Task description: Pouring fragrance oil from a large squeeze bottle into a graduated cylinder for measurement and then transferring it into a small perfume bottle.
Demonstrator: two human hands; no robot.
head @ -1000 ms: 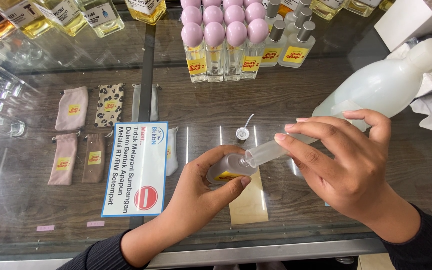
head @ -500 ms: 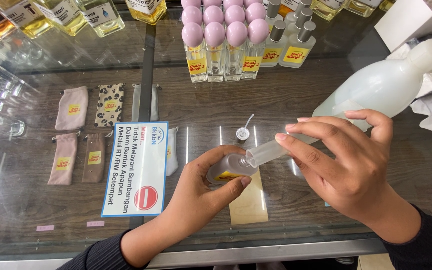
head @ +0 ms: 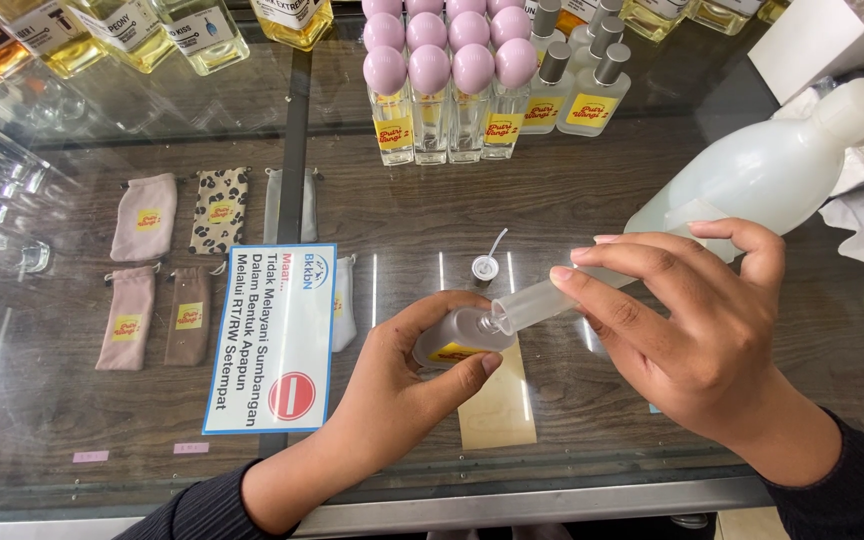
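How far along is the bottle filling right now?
Done: spray cap is off, lying on the glass counter. In hand: left hand holds the small bottle while the right hand keeps a syringe at its mouth. Left: recapping; fill level unclear.

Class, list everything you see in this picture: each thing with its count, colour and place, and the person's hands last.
Pink-capped bottles: nine or so, clear, counter top centre.
Silver-capped bottles: several, beside them.
Yellow-liquid bottles: several, top left.
Pouches: six, pink, brown, leopard, white, under the glass.
Sign: one, white and blue.
Spray cap: one, silver, counter centre.
Big bottle: one, whitish, right.
Small bottle: one, clear, in left hand.
Tube: one, clear, in right hand.
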